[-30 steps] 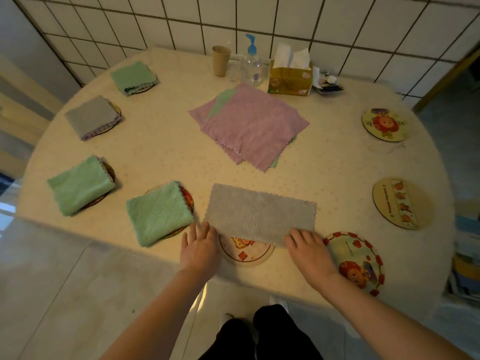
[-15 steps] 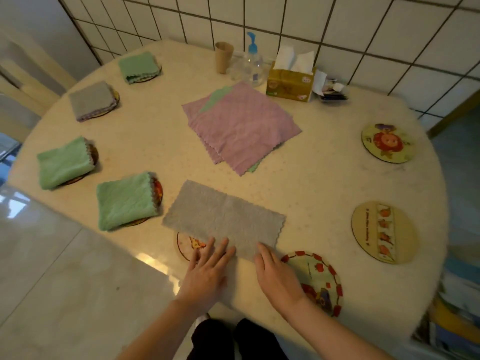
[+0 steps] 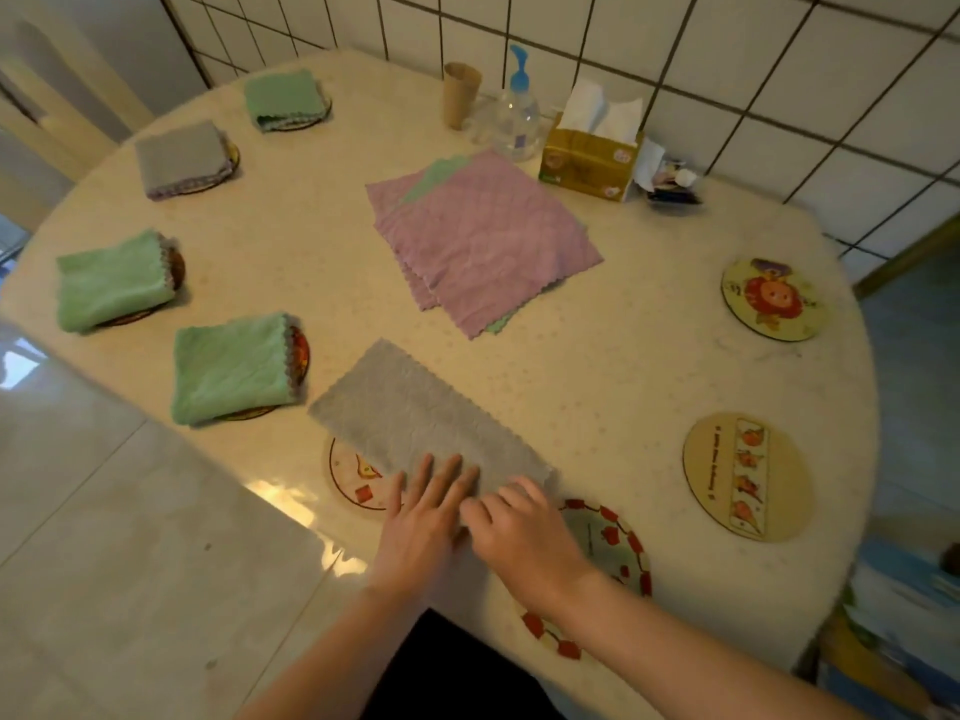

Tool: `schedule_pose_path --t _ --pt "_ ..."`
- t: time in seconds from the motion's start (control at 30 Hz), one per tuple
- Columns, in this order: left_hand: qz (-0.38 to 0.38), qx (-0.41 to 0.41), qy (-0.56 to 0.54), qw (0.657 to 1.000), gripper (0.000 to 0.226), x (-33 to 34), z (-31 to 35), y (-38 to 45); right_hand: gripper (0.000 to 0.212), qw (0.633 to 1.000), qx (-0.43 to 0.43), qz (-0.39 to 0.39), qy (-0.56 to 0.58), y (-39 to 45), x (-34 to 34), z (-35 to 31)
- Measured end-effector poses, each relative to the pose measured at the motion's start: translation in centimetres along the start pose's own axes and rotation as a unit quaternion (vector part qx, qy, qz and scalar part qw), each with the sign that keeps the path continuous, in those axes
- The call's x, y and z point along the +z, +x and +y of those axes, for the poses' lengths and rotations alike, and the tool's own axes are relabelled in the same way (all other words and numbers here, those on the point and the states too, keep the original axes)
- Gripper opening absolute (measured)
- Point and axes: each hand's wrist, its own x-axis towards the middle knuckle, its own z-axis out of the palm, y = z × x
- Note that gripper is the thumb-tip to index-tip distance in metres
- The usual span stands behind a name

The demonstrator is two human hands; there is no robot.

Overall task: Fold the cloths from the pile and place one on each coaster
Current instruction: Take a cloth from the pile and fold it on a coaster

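A: Describing the grip first? Both hands lie flat, fingers straight, pressing one thing: the grey, scallop-edged microfibre cloth folded to a long strip [image 3: 415,423]. Left hand [image 3: 423,522] and right hand [image 3: 522,532] sit side by side, touching, at the strip's near-right end.

B: Which way does the strip run?

A: Long axis goes diagonally, from the hands at the near edge up and left across the round cream bench [image 3: 597,356]. So nearly all the cloth lies away from the grip, to the far left. Left hand is nearer that free end; I'd judge the next fold brings it over.

B: Coasters?

A: The strip overlaps a pale round coaster w/ red marks [image 3: 353,485]. A red-rimmed round coaster [image 3: 613,543] sits just right of the hands, partly under the right wrist. Two more bare ones, w/ a cartoon face [image 3: 774,298] and w/ a fruit strip [image 3: 748,478], lie well apart on the right.

B: Pile?

A: Purple and green flat cloths [image 3: 483,241], mid-bench. Four folded cloths already sit on coasters at left.
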Motion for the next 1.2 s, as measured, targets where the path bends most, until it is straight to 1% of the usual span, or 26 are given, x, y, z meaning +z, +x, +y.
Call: schedule_pose_path --t 0.07,0.13,0.2,0.23,0.27,0.33,0.37,0.43,0.47,0.53,0.6,0.63,0.67,0.7,0.73,0.77,0.8,0.87,0.93,0.97,1.0,1.07,1.1,1.13,1.2 --pt "0.019 0.031 -0.009 0.999 0.054 0.4 0.1 -0.3 0.014 0.999 -0.031 -0.011 0.02 -1.0 -0.8 -0.4" --pt "0.041 0.077 -0.031 0.996 0.053 0.8 -0.4 -1.6 0.005 0.996 -0.06 -0.023 0.061 -1.8 -1.7 -0.4" --pt "0.05 0.116 -0.061 0.99 0.053 1.0 -1.2 -3.3 0.011 0.992 -0.07 -0.025 0.101 -2.2 -2.1 0.5" --pt "0.048 0.131 -0.073 0.987 0.052 1.1 -1.6 -4.1 0.018 0.992 -0.07 -0.026 0.106 -2.1 -2.0 1.2" --pt "0.038 0.14 -0.087 0.986 0.052 1.1 -2.0 -4.7 0.033 0.992 -0.067 -0.03 0.101 -2.0 -1.6 2.2" --pt "0.005 0.156 -0.109 0.982 0.053 0.8 -2.5 -5.7 0.062 0.992 -0.077 -0.067 0.08 -1.3 -0.3 3.8" --pt "-0.01 0.167 -0.115 0.979 0.054 0.7 -2.8 -5.9 0.071 0.988 -0.097 -0.1 0.065 -0.9 0.2 4.4" --pt "-0.031 0.179 -0.135 0.974 0.053 -0.1 -3.0 -6.1 0.076 0.975 -0.147 -0.162 0.036 0.0 1.4 5.3" --pt "-0.042 0.165 -0.163 0.972 0.053 -0.9 -3.1 -6.1 0.077 0.968 -0.169 -0.185 0.025 0.4 1.8 5.8" --pt "-0.063 0.092 -0.252 0.961 0.052 -2.4 -3.2 -5.5 0.083 0.953 -0.193 -0.231 0.032 1.0 2.3 6.8" --pt "-0.078 0.01 -0.336 0.939 0.039 -3.5 -3.4 -4.3 0.082 0.942 -0.183 -0.267 0.085 1.3 2.1 7.5" --pt "-0.074 -0.035 -0.377 0.923 0.03 -3.7 -3.5 -3.7 0.077 0.942 -0.156 -0.27 0.126 1.3 2.0 7.6" --pt "-0.058 -0.084 -0.415 0.904 0.023 -4.0 -3.7 -3.2 0.069 0.941 -0.105 -0.267 0.181 1.4 1.7 7.4" --pt "-0.039 -0.132 -0.453 0.881 0.017 -4.2 -3.8 -2.6 0.058 0.936 -0.034 -0.245 0.252 1.6 1.4 7.0" --pt "-0.02 -0.173 -0.489 0.855 0.013 -4.3 -3.9 -2.0 0.047 0.919 0.044 -0.21 0.332 1.9 1.1 6.5" --pt "-0.003 -0.212 -0.528 0.822 0.015 -4.5 -4.0 -1.5 0.039 0.892 0.117 -0.17 0.403 2.4 0.8 6.1" --pt "0.008 -0.25 -0.556 0.793 0.02 -4.7 -4.1 -0.9 0.034 0.863 0.172 -0.141 0.453 3.3 0.6 5.7" --pt "0.022 -0.309 -0.584 0.751 0.033 -5.1 -4.4 0.2 0.025 0.806 0.242 -0.104 0.531 5.1 0.7 5.5" --pt "0.033 -0.347 -0.609 0.712 0.032 -5.4 -4.7 1.0 0.013 0.753 0.302 -0.068 0.581 7.1 1.2 5.4" --pt "0.038 -0.362 -0.621 0.694 0.028 -5.4 -4.8 1.1 0.01 0.738 0.329 -0.056 0.586 7.9 1.5 5.3" --pt "0.046 -0.372 -0.629 0.681 0.026 -5.3 -5.1 1.4 0.01 0.729 0.351 -0.051 0.586 8.8 1.8 5.2" --pt "0.062 -0.393 -0.631 0.666 0.024 -5.0 -5.4 1.4 0.01 0.73 0.375 -0.056 0.568 9.6 2.3 4.8" --pt "0.073 -0.402 -0.623 0.667 0.024 -5.0 -5.6 1.4 0.009 0.735 0.384 -0.058 0.556 10.1 2.6 4.6" --pt "0.086 -0.408 -0.608 0.676 0.024 -4.9 -5.9 1.5 0.008 0.738 0.397 -0.057 0.542 10.4 2.9 4.5" --pt "0.12 -0.404 -0.579 0.697 0.022 -4.6 -6.4 1.5 0.01 0.758 0.409 -0.053 0.506 10.6 3.5 4.5"
